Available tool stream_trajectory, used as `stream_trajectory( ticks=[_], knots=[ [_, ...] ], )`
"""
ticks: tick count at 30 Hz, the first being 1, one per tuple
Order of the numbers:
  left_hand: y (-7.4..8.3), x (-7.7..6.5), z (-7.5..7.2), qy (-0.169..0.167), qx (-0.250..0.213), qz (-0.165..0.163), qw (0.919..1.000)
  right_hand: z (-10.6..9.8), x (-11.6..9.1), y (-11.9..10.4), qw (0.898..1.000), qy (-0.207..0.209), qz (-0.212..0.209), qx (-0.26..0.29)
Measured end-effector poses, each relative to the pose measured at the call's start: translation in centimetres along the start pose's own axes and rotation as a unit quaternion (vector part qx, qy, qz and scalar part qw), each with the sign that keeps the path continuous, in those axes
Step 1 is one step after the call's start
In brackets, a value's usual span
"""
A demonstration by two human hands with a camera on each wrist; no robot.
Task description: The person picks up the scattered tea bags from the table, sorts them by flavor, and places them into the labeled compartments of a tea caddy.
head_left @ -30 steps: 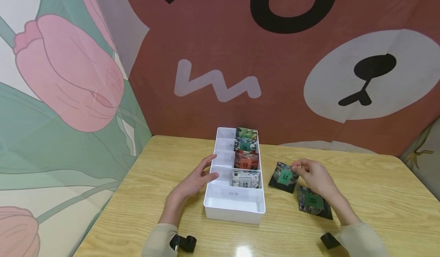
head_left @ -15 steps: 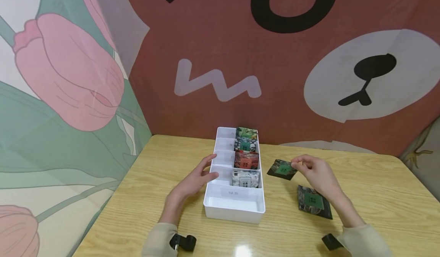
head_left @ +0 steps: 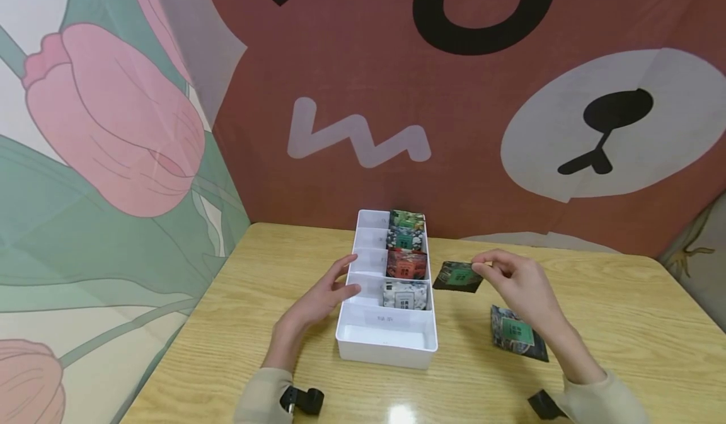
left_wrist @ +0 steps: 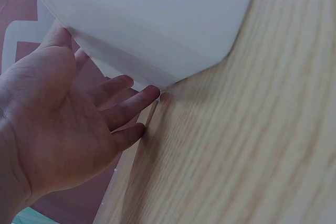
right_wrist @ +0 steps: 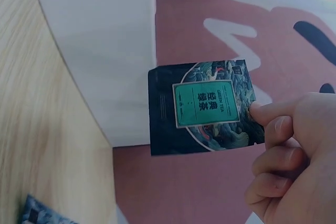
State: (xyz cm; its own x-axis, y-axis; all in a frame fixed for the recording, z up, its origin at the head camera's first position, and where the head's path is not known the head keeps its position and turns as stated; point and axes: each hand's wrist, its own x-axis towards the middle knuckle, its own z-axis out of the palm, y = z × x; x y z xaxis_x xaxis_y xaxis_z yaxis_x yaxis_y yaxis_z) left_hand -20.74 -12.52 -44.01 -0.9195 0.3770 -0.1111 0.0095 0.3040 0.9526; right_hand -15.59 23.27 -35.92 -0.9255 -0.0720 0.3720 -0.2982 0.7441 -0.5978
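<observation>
In the head view my right hand [head_left: 518, 282] pinches the edge of a dark green tea sachet [head_left: 458, 276], held up just right of the white divided box [head_left: 386, 353]. Its green label reads "GREEN TEA" in the right wrist view, where the sachet [right_wrist: 202, 107] hangs from thumb and fingertip. My left hand [head_left: 320, 298] rests at the box's left side with fingers spread; in the left wrist view thumb and fingertips touch the box wall [left_wrist: 152, 19]. A second dark sachet with a green label [head_left: 517, 334] lies on the table below my right wrist.
Four of the box's compartments hold sachets: green [head_left: 407, 220], blue-white [head_left: 404, 239], red [head_left: 406, 265] and white [head_left: 405, 295]. The nearest compartment [head_left: 388, 336] shows its bare floor. A printed cloth [head_left: 340, 191] stands behind the wooden table [head_left: 238, 323].
My right hand has raised the pinched green tea sachet off the table and moved it left toward the box. My left hand and the second sachet have stayed put.
</observation>
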Motion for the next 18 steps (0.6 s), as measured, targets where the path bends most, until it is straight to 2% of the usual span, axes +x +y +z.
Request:
stream_trajectory(
  ticks=[9,18],
  knots=[
    [0.0,-0.1,0.1,0.001,-0.001,-0.001,1.0000,-0.4,-0.3,-2.1,1.000,0.011,-0.003,0.009],
    [0.0,0.0,0.0,0.003,-0.003,0.000,1.0000,0.4,-0.3,-4.2,0.999,0.007,-0.028,0.034]
  ],
)
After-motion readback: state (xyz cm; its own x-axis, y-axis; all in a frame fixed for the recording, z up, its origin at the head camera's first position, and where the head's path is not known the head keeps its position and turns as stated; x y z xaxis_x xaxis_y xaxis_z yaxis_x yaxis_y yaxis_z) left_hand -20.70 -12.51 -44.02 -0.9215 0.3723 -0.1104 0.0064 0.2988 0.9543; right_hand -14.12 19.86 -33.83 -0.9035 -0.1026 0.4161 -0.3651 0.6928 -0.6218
